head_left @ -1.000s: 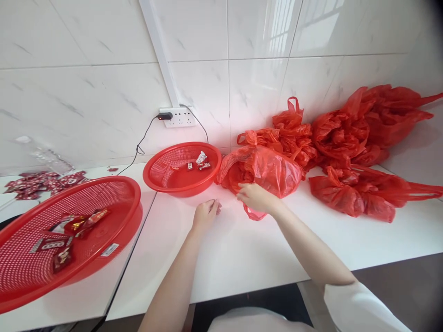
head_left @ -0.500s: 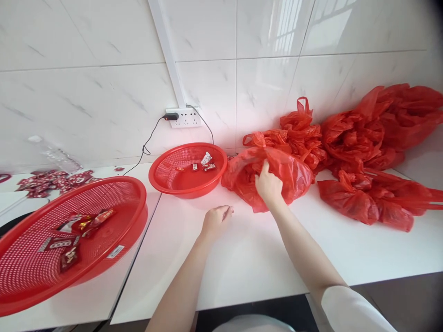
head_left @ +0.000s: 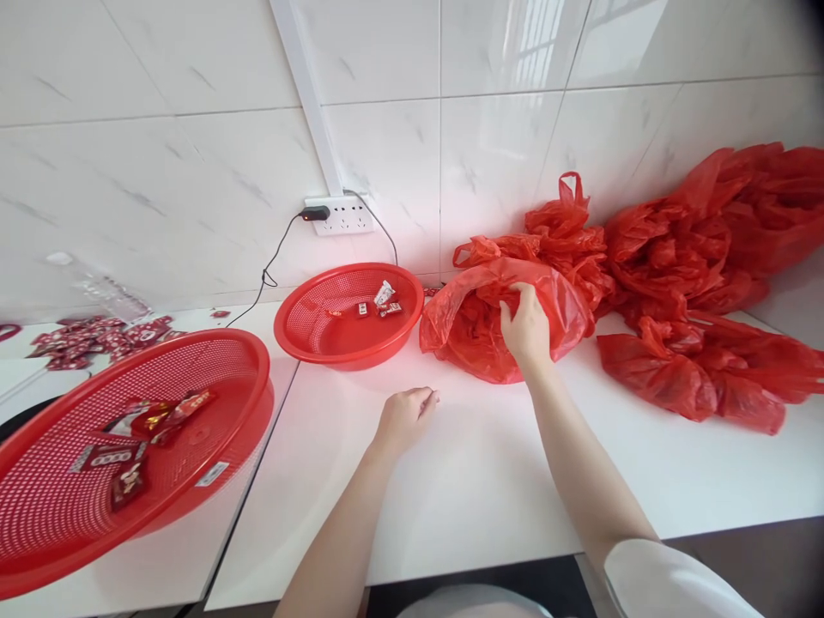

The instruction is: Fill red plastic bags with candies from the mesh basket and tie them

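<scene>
My right hand (head_left: 529, 330) is at the mouth of a red plastic bag (head_left: 460, 313). Its thumb and forefinger are apart, and nothing shows between them. The other fingers are partly hidden against the bag. Crumpled red film shows inside the bag's wide mouth. Over the white table, my left hand (head_left: 405, 417) is closed with its fingers curled in, and I see nothing in it. It is in front of the bag and a small red plastic basket (head_left: 348, 356), which holds a few small wrapped packets (head_left: 384, 294).
At left, a large red basket (head_left: 254, 403) holds several wrapped snacks (head_left: 129, 485). Behind it lie a pile of red packets (head_left: 83, 339) and a clear plastic bottle (head_left: 112, 296). More red bags (head_left: 669, 249) are heaped at right. A power strip (head_left: 344, 216) is on the tiled wall.
My right hand has drawn back slightly to the right, its thumb and forefinger now apart. The bag's mouth gapes wider. My left hand has barely moved.
</scene>
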A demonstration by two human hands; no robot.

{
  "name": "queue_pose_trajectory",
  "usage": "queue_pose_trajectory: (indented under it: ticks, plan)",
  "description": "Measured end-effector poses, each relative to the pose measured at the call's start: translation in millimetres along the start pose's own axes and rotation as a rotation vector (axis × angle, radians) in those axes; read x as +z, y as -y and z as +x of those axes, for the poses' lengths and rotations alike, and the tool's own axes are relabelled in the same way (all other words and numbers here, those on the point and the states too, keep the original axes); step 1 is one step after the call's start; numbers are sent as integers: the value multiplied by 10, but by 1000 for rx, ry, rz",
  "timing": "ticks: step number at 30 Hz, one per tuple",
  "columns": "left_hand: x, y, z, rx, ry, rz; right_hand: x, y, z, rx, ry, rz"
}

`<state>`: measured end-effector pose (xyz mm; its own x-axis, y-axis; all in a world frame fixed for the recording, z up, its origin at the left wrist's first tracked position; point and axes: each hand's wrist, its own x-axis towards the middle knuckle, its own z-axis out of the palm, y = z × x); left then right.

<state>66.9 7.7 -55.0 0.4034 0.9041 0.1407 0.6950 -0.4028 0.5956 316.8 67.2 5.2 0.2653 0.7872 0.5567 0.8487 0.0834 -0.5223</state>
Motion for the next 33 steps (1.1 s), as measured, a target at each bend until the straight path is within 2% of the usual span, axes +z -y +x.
queue_pose_trajectory:
  ticks: [5,9,13,16,18,20,22,25,27,29,31,33]
  plan:
    - [11,0,-1,18,25,22,68,-104,-1,170,199,-208]
    - [29,13,-2,27,31,17,-27,-170,55,197,304,-108]
    - [51,31,4,-2,35,-45,-215,-116,88,215,391,68]
    - [61,34,9,-34,48,-141,-309,-29,59,254,570,182]
    - [61,28,13,-49,53,-206,-332,22,31,238,738,140]
    - [56,20,15,-61,56,-244,-338,54,11,231,843,34]
    - [48,15,18,-69,54,-249,-355,65,6,274,815,-93]
    - [44,18,21,-64,48,-236,-439,60,17,370,596,-259]
    - [53,25,23,-61,46,-234,-511,67,20,328,425,-327]
    - [67,33,25,-60,51,-233,-536,99,7,193,325,-298]
    - [81,41,26,-58,55,-230,-468,152,-25,66,373,-221]
    - [90,52,26,-55,54,-224,-313,209,-68,34,458,-193]
